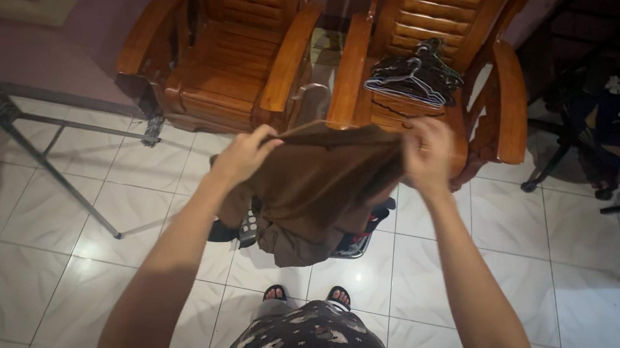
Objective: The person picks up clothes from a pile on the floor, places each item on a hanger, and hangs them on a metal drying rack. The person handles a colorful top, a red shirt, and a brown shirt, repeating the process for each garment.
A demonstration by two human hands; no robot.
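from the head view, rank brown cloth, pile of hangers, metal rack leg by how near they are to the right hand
1. brown cloth: pinched in the right hand, at its top edge.
2. pile of hangers: just above the hand, on the right wooden chair.
3. metal rack leg: far left, over the tiled floor.

Brown garment (320, 190) hangs crumpled, perhaps a shirt, held aloft.

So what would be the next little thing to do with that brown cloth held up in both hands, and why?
Probably reach the right hand toward the pile of hangers on the right wooden chair. The brown garment hangs bunched from both hands, the left hand pinching its other top corner, above a laundry basket on the floor. The hangers lie just beyond the right hand.
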